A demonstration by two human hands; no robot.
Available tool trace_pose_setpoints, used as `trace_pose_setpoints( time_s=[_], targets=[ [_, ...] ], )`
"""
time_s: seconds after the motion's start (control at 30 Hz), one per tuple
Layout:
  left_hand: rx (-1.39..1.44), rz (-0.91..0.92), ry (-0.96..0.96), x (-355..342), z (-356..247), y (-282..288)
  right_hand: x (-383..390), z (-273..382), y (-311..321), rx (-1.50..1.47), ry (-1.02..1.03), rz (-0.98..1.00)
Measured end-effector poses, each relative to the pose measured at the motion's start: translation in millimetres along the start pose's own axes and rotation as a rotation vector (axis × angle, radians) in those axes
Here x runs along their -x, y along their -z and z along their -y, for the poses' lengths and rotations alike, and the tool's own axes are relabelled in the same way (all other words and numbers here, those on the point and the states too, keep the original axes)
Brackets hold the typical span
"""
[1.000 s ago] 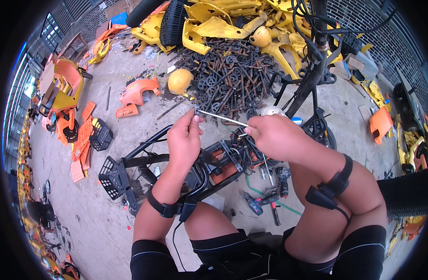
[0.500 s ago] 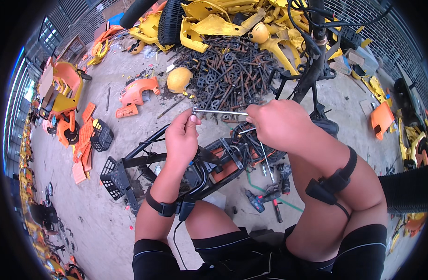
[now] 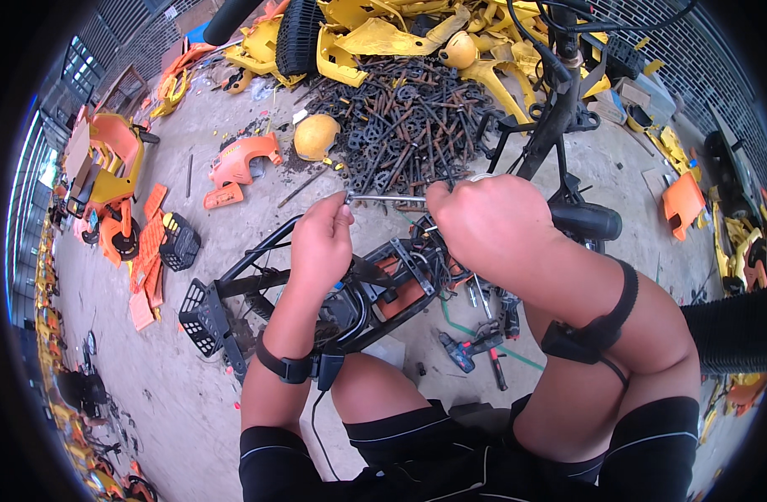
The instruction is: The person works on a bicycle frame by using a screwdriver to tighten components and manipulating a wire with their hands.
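Note:
A thin silver metal rod, which looks like a socket wrench shaft (image 3: 390,198), spans level between my two hands above a black vehicle frame (image 3: 350,335). My left hand (image 3: 322,238) is closed, thumb and fingers pinching the rod's left tip, where a small shiny piece shows; whether it is separate I cannot tell. My right hand (image 3: 490,219) is a fist around the other end and hides it. A short bit of metal peeks out below that fist. Under my hands, the frame holds loose wires and an orange-red panel (image 3: 393,301).
A drill (image 3: 461,350), a red-handled tool (image 3: 496,368) and a second power tool (image 3: 510,315) lie on the floor ahead of my knees. Beyond the frame is a heap of rusty metal parts (image 3: 400,125), with yellow panels (image 3: 383,40) behind. A black upright post (image 3: 555,125) stands at right.
My right hand has shifted slightly left and down, so less of the rod shows between my hands. My left hand stays nearly in place, still pinching the tip.

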State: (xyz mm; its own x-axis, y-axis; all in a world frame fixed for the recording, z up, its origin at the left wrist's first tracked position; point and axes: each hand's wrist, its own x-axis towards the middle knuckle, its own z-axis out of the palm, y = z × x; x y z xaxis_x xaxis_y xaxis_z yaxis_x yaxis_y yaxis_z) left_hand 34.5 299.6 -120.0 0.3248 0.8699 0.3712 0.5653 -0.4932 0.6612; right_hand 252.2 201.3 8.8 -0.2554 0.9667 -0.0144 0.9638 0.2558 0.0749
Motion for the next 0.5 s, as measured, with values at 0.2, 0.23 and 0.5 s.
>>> trace_pose_setpoints(
  time_s=[0.2, 0.23, 0.5],
  targets=[
    [-0.064, -0.005, -0.057, 2, -3, -2, -7, -19, -24, -0.247, -0.042, 0.1],
    [-0.07, -0.001, -0.063, 1, -2, -2, -8, -20, -24, -0.284, -0.067, 0.118],
    [-0.091, -0.011, -0.075, 2, -1, -3, -13, -25, -34, -0.525, -0.136, 0.217]
  ],
)
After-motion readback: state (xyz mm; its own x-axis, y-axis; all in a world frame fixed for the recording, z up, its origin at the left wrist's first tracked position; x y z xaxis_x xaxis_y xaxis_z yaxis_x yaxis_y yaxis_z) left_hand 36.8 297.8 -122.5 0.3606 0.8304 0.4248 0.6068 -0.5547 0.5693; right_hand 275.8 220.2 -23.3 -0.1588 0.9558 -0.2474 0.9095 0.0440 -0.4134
